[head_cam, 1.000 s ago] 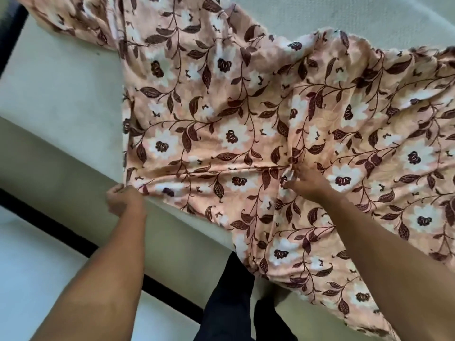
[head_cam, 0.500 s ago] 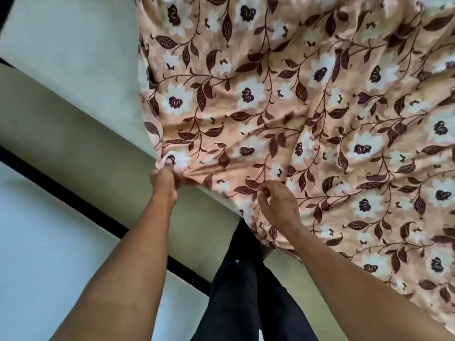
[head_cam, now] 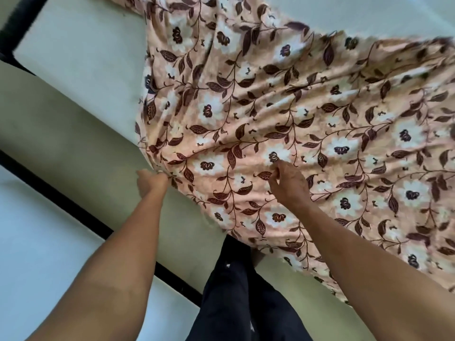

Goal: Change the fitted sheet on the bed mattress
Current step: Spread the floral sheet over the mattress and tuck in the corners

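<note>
Sheet [head_cam: 283, 107] (peach, floral) lies rumpled across the mattress [head_cam: 73, 70], its near edge hanging over the mattress side. Left hand [head_cam: 152, 181] grips the sheet's edge at that side, fingers curled round bunched cloth. Right hand [head_cam: 289, 184] rests on the sheet just beside it, fingers curled; whether they pinch a fold cannot be told. Dark trousers [head_cam: 241, 291] stand against the mattress.
</note>
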Action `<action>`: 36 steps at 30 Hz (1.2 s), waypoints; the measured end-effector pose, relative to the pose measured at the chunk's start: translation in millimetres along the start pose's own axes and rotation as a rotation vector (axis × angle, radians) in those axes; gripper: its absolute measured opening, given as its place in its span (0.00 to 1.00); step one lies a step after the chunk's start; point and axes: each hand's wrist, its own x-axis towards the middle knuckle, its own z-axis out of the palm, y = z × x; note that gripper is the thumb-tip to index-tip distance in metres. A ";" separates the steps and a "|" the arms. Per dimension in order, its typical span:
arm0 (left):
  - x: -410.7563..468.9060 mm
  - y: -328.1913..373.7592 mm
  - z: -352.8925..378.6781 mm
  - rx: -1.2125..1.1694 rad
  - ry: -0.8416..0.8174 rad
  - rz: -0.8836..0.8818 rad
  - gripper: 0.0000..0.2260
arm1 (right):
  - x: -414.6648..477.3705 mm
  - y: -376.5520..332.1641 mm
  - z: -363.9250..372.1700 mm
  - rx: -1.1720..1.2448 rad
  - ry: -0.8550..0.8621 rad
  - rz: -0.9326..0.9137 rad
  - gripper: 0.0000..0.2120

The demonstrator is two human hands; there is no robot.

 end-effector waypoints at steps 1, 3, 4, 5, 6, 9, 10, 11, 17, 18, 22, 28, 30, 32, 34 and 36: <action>-10.8 6.9 -2.0 0.009 -0.021 0.023 0.21 | -3.1 -5.2 -5.1 0.000 -0.016 -0.012 0.12; -29.7 21.0 -11.3 0.014 -0.053 0.092 0.19 | -7.4 -20.7 -16.2 0.001 -0.062 -0.034 0.12; -38.0 29.4 -17.8 0.024 -0.065 0.134 0.19 | -7.5 -30.6 -22.8 -0.013 -0.085 -0.033 0.13; -45.8 41.6 -28.0 0.036 -0.079 0.181 0.19 | -4.9 -41.2 -31.2 -0.018 -0.111 -0.033 0.14; -53.8 47.3 -31.9 0.049 -0.095 0.218 0.19 | -7.2 -47.9 -36.2 -0.026 -0.147 -0.020 0.15; -77.9 68.9 -66.5 0.114 -0.141 0.336 0.19 | -8.3 -81.0 -62.9 -0.079 -0.225 -0.033 0.20; -81.1 74.9 -69.9 0.148 -0.146 0.377 0.19 | -6.3 -86.1 -67.6 -0.099 -0.246 -0.033 0.21; -83.0 80.2 -81.6 0.162 -0.142 0.420 0.18 | -5.3 -95.9 -75.0 -0.112 -0.254 -0.046 0.22; -56.8 118.7 -147.5 0.225 -0.051 0.593 0.16 | 27.4 -168.4 -113.1 -0.161 -0.253 -0.124 0.14; -44.1 126.8 -148.6 0.242 -0.049 0.601 0.17 | 40.8 -176.6 -111.5 -0.162 -0.259 -0.123 0.14; 19.6 162.5 -137.6 0.314 -0.083 0.596 0.15 | 108.5 -203.7 -92.9 -0.139 -0.259 -0.077 0.17; 129.8 226.8 -101.6 0.275 -0.217 0.608 0.13 | 220.8 -252.0 -41.2 -0.035 -0.292 0.057 0.21; 158.0 254.3 -91.7 0.218 -0.228 0.605 0.13 | 251.1 -267.4 -25.9 0.022 -0.272 0.090 0.15; 178.3 279.2 -80.6 0.184 -0.255 0.620 0.15 | 269.6 -278.4 -13.2 0.071 -0.262 0.127 0.15; 194.2 300.5 -68.3 0.177 -0.294 0.652 0.15 | 282.9 -286.5 -2.4 0.089 -0.249 0.150 0.17; 203.2 311.8 -60.8 0.161 -0.306 0.692 0.10 | 288.7 -291.1 3.9 0.081 -0.241 0.165 0.17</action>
